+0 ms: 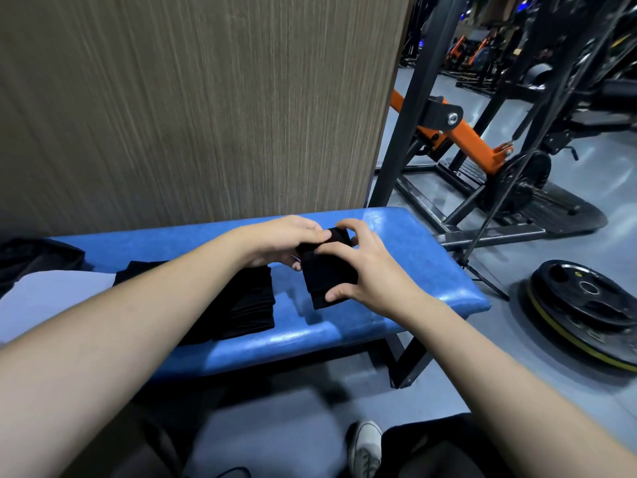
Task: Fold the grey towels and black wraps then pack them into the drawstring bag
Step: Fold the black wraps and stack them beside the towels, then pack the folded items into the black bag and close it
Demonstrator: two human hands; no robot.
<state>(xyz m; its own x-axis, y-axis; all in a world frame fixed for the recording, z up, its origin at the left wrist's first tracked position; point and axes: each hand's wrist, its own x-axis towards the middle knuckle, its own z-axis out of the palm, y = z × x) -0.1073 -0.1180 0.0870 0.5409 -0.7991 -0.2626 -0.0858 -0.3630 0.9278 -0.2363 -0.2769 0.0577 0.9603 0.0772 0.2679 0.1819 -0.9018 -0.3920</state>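
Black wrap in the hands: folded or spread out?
Folded: the black wrap forms a compact layered block gripped by both hands, above the blue bench.

Dim indoor light, overhead glare on blue counter (431, 270), motion blur on wall panel (189, 98), wide-angle bending at edges.

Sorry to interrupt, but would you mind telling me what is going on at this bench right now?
A person is folding a black wrap with both hands over a blue padded bench in a gym. The left hand pinches its far end while the right hand grips its near part. A stack of folded black wraps already lies on the bench to the left, and more dark fabric sits at the bench's far left. A weight plate lies on the floor to the right.
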